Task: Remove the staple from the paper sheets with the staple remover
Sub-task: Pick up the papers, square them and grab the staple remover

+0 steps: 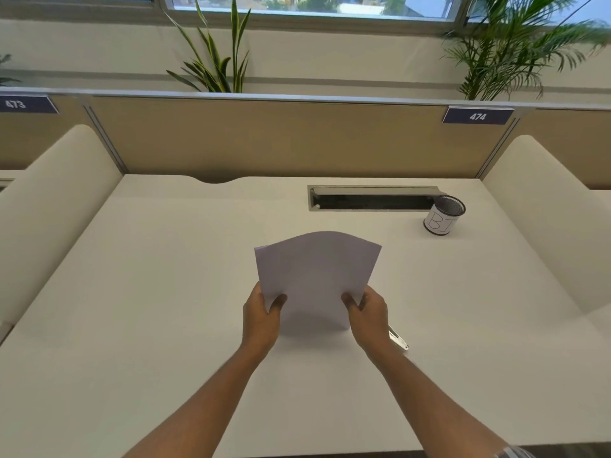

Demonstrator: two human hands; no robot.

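Note:
I hold a set of white paper sheets (pixel 315 276) up above the middle of the white desk (pixel 165 292). My left hand (pixel 261 320) pinches the lower left edge and my right hand (pixel 368 317) pinches the lower right edge. The sheets bow upward at the top. No staple shows on the side facing me. A metal staple remover (pixel 398 340) lies flat on the desk just right of my right wrist, partly hidden by it.
A mesh pen cup (pixel 443 215) with a paper label stands at the back right, beside an open cable slot (pixel 370 198). A tan partition (pixel 281 140) closes the back, cream side panels (pixel 545 209) flank the desk, and plants stand behind.

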